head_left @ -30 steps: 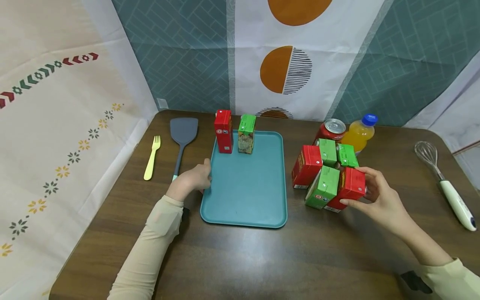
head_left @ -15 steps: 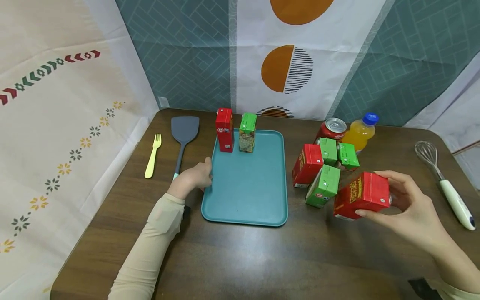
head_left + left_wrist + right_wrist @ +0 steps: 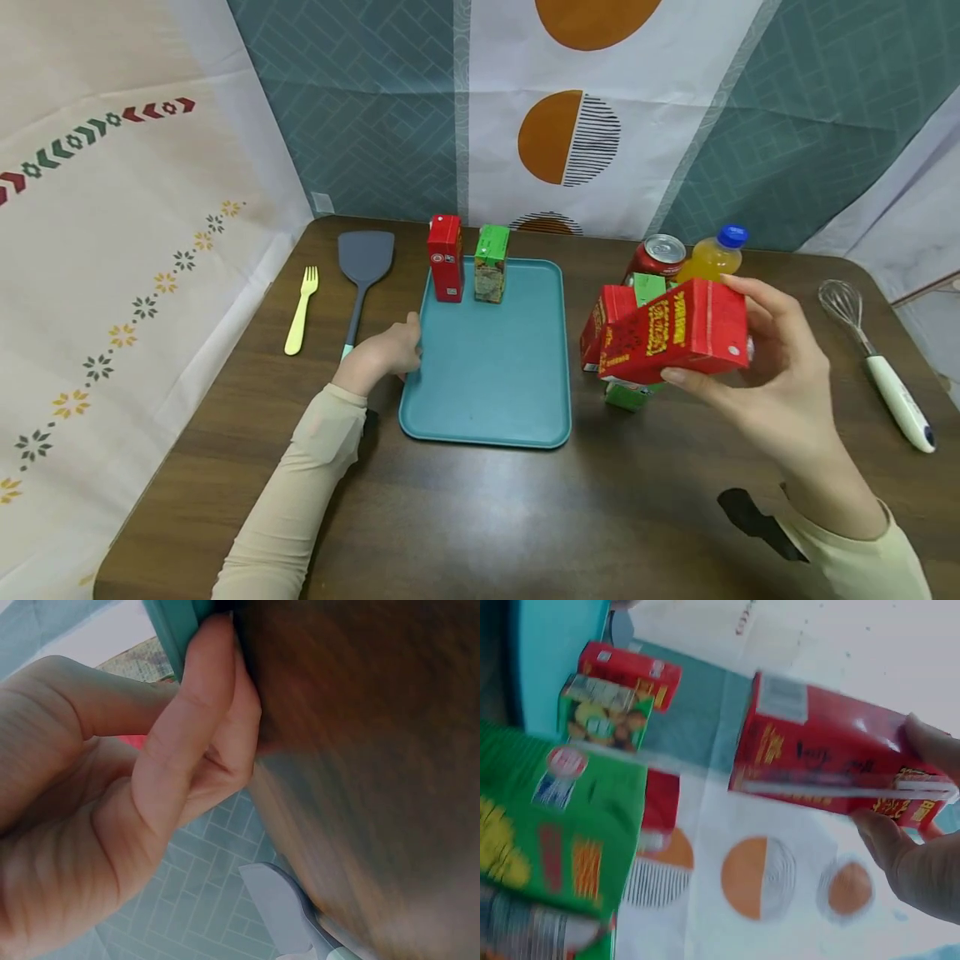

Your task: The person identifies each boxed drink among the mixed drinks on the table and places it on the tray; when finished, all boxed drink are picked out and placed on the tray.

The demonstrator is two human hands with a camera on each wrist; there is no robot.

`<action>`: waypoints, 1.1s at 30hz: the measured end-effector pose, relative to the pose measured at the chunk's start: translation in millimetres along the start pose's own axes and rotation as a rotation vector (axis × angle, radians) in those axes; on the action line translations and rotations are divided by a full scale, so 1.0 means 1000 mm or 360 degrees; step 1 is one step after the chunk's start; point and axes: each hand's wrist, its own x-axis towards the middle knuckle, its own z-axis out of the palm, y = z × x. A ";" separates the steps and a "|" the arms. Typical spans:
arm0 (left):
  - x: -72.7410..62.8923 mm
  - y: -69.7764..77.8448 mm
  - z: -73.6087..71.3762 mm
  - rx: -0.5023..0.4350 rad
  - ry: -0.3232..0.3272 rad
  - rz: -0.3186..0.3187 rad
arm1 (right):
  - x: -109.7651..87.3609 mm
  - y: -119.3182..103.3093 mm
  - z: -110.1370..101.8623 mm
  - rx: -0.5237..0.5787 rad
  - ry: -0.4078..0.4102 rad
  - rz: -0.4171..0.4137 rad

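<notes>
Up and leftward goes the held red box (image 3: 678, 333) since half a second ago: your right hand (image 3: 787, 383) had it low at the near right of the cartons, and now it hangs tilted in the air, hiding part of that group from the head view. Your right grip is parted only by the carton's width, thumb on one side and fingers on the other, near one end, which leaves most of the box free of your hand. Your left hand (image 3: 386, 354) has its grip nearly closed on the left rim of the tray (image 3: 491, 367), probably to keep it from sliding on the table (image 3: 450, 525). Count three red cartons: yours, the standing red box (image 3: 603, 321) in the group, and the corner red box (image 3: 447, 262) at the tray's far left. Beside that last one stands one small green box (image 3: 491, 267), apart from it, likely set upright to save room. In the group you can make out a near green box (image 3: 628, 397) and a rear green box (image 3: 648, 287); whether more hide there, I can't tell. Around them are one can (image 3: 658, 250), one bottle (image 3: 705, 262), one whisk (image 3: 888, 379), one spatula (image 3: 365, 258) and one fork (image 3: 302, 312).
</notes>
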 end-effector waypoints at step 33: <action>0.001 -0.001 0.001 -0.0009 0.0000 0.0027 | 0.098 0.123 0.144 -0.0148 0.0098 0.0781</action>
